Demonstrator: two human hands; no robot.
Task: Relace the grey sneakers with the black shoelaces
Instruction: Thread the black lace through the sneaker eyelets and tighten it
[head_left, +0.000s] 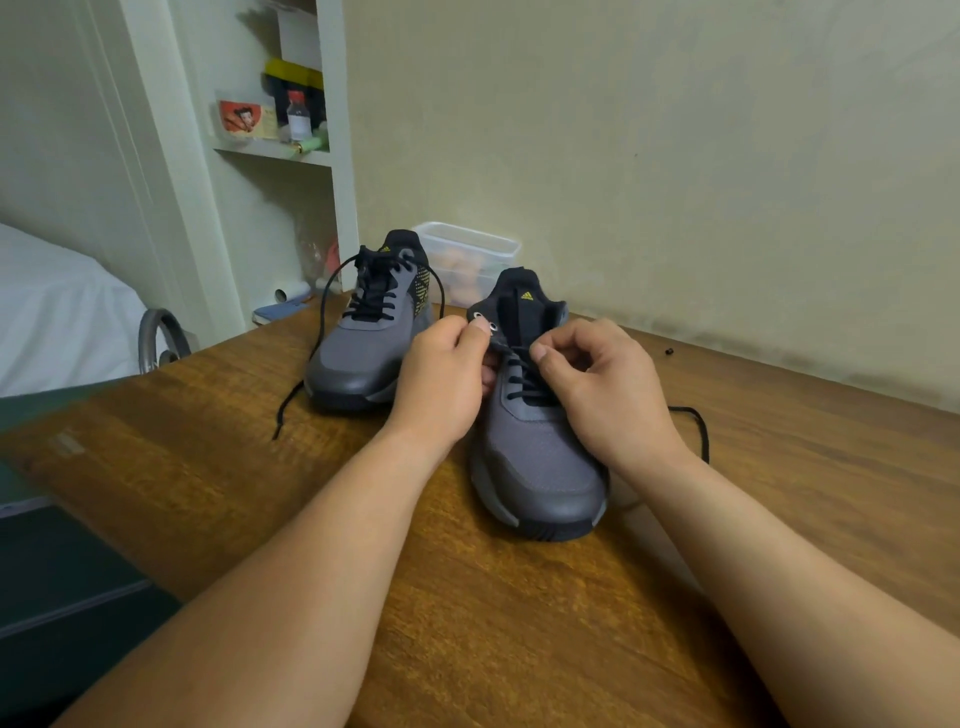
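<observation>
Two grey sneakers stand on the wooden table (218, 457), toes toward me. The left sneaker (363, 353) is laced to the top with a black lace (322, 322) whose loose ends trail over the table. The right sneaker (540, 457) is laced only in its lower eyelets; its upper metal eyelets are bare. My left hand (441, 384) pinches the left eyelet flap of this shoe near the top. My right hand (602, 384) has curled fingers at the lace crossings on the tongue, pinching the black lace. A free end of that lace (696, 426) loops on the table right of my wrist.
A clear plastic box (467, 260) stands behind the sneakers against the wall. A small dark bit (669, 352) lies on the table at the right. A shelf (275, 150) with bottles is at the back left, a bed with white sheet (57, 312) at far left.
</observation>
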